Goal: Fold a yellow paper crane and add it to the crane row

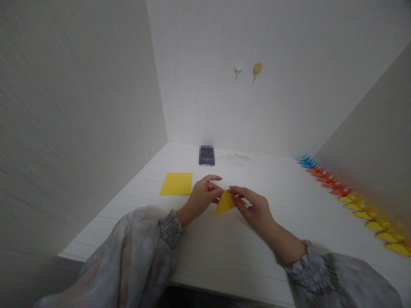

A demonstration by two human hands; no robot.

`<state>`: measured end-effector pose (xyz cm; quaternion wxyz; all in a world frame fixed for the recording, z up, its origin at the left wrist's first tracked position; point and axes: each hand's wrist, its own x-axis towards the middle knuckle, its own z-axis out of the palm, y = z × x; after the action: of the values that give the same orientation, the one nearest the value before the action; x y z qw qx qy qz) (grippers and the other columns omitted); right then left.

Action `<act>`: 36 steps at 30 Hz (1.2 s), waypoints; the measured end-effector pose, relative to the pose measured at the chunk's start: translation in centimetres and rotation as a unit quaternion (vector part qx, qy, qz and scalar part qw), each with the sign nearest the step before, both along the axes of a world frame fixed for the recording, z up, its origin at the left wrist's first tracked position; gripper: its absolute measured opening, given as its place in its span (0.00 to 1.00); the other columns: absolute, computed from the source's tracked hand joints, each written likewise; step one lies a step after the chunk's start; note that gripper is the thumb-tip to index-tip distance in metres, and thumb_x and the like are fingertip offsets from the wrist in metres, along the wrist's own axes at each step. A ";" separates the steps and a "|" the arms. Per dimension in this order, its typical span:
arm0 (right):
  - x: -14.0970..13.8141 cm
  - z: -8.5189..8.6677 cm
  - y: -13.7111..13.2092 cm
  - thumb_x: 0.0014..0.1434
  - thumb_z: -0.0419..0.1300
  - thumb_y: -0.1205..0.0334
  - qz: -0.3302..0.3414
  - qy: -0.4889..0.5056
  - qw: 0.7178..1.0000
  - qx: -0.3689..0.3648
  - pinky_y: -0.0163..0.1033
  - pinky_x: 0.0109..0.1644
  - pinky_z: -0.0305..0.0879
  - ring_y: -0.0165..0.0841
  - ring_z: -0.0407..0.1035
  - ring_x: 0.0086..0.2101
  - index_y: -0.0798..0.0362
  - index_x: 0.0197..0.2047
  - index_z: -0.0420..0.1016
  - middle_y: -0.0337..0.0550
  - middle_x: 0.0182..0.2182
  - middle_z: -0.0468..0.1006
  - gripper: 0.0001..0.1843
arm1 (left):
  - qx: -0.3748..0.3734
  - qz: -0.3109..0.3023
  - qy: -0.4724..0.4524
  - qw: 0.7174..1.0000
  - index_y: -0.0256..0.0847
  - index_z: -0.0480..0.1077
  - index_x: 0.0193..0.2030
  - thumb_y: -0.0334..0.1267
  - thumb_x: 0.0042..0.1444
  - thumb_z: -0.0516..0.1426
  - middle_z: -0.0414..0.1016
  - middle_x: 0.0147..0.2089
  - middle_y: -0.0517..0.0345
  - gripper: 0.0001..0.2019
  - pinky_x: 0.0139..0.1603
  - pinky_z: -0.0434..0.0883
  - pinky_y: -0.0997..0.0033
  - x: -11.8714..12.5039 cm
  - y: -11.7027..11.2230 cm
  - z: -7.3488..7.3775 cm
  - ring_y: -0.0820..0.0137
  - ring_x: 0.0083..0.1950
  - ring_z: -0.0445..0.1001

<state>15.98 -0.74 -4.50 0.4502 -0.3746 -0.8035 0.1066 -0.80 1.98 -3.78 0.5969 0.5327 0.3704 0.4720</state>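
Between my two hands is a piece of yellow origami paper [225,202], folded into a pointed, triangular shape and held just over the white table. My left hand [205,193] pinches its upper left edge between thumb and fingers, with the index finger stretched out above. On the other side, my right hand [253,207] grips the paper's right part, thumb in front and fingers behind. A small yellow tip pokes out by the right fingers. Left of my left hand lies a flat yellow paper square [176,184].
A phone [206,155] stands near the back wall. Along the right wall runs a row of folded paper pieces, blue [307,162], orange-red [330,181] and yellow [372,216]. Two hooks, one white [238,66] and one yellow [257,68], are on the back wall. The table's front edge [224,295] is close to me.
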 end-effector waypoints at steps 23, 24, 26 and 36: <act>0.6 0.4 0.2 0.56 0.50 0.71 0.084 -0.033 0.996 0.028 0.41 0.45 0.68 0.33 0.67 0.45 0.47 0.44 0.71 0.44 0.47 0.71 0.16 | -0.057 0.019 -0.101 0.993 0.36 0.61 0.41 0.30 0.41 0.58 0.68 0.22 0.64 0.18 0.27 0.69 0.74 0.0 0.0 0.5 0.76 0.24 0.69; 0.6 0.5 0.1 0.56 0.49 0.71 0.088 -0.034 0.995 0.029 0.41 0.45 0.68 0.33 0.67 0.45 0.47 0.44 0.70 0.44 0.47 0.71 0.16 | -0.055 0.015 -0.104 0.993 0.36 0.61 0.41 0.31 0.41 0.58 0.68 0.23 0.64 0.18 0.27 0.69 0.74 0.0 0.0 0.5 0.76 0.24 0.69; 0.6 0.5 0.1 0.56 0.49 0.72 0.094 -0.041 0.994 0.032 0.41 0.45 0.68 0.33 0.66 0.45 0.47 0.45 0.70 0.44 0.47 0.71 0.17 | -0.054 0.007 -0.105 0.993 0.35 0.61 0.41 0.32 0.42 0.58 0.68 0.23 0.63 0.17 0.27 0.69 0.74 -0.1 0.0 0.5 0.76 0.25 0.70; 0.5 0.6 0.3 0.57 0.47 0.72 0.110 -0.068 0.990 0.060 0.46 0.46 0.67 0.34 0.64 0.47 0.45 0.48 0.68 0.43 0.47 0.70 0.19 | -0.046 0.023 -0.095 0.994 0.36 0.62 0.40 0.34 0.39 0.61 0.71 0.25 0.61 0.19 0.27 0.69 0.73 -0.2 0.2 0.1 0.74 0.26 0.70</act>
<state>16.45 -0.46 -3.95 0.4017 -0.2629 -0.8734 0.0813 -1.00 2.20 -3.63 0.6420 0.4486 0.3454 0.5171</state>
